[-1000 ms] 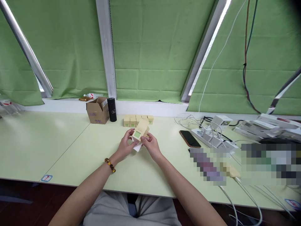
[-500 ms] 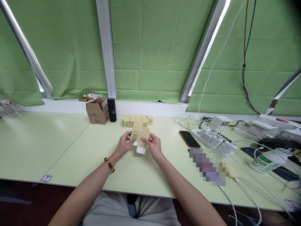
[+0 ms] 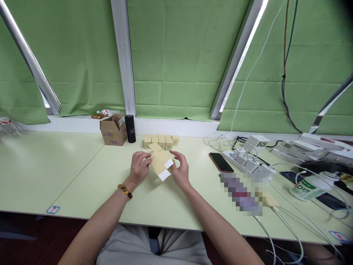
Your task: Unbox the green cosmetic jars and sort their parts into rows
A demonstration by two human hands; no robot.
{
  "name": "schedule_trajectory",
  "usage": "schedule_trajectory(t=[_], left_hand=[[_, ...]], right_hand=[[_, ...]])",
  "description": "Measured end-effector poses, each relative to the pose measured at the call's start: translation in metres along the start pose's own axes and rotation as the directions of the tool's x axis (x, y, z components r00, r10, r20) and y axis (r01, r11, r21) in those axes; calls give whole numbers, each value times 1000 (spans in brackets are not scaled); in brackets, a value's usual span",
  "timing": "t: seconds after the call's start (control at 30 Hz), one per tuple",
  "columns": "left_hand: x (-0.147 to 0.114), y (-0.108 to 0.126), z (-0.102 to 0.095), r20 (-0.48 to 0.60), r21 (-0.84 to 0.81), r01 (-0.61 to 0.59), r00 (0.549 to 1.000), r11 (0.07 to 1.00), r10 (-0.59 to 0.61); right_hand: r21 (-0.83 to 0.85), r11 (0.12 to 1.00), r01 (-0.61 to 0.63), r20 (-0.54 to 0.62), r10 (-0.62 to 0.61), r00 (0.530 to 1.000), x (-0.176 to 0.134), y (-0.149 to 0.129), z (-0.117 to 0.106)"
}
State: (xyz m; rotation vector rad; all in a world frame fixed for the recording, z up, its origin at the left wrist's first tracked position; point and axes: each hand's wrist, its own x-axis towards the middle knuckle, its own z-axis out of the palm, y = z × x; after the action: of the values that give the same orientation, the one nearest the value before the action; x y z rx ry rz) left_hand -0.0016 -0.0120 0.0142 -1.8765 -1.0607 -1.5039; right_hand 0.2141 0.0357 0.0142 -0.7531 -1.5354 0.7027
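A flattened small cardboard box [image 3: 159,159], yellow-tan with white-backed flaps, is held up tilted over the table. My left hand [image 3: 139,167] pinches its left edge between thumb and fingers. My right hand [image 3: 180,170] is at its right edge, thumb and fingers spread apart beside the white flaps; whether the thumb touches the card I cannot tell. Behind the card, a row of folded small boxes [image 3: 169,142] of the same colour stands on the table, partly hidden by it.
At the back left are an open brown carton [image 3: 113,134] and a black tumbler [image 3: 130,129]. To the right lie a phone [image 3: 221,162], a power strip [image 3: 239,160] with chargers, many white cables and a white-green container [image 3: 310,187]. The table's front edge runs before my lap.
The flattened box has been turned; its green-windowed side no longer faces me and it tilts the other way. My right hand's fingers have spread from their grip, while my left hand has shifted slightly left.
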Motion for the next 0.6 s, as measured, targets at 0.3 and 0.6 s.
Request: schedule_trajectory(t=[0.3, 0.6], left_hand=[[-3, -25, 0, -31, 170, 239, 971, 956, -237], [-3, -65, -9, 107, 355, 858, 357, 371, -928]], right_hand=[[-105, 993, -59, -119, 46, 992, 13, 22, -10], [-134, 968, -210, -142, 191, 971, 22, 58, -17]])
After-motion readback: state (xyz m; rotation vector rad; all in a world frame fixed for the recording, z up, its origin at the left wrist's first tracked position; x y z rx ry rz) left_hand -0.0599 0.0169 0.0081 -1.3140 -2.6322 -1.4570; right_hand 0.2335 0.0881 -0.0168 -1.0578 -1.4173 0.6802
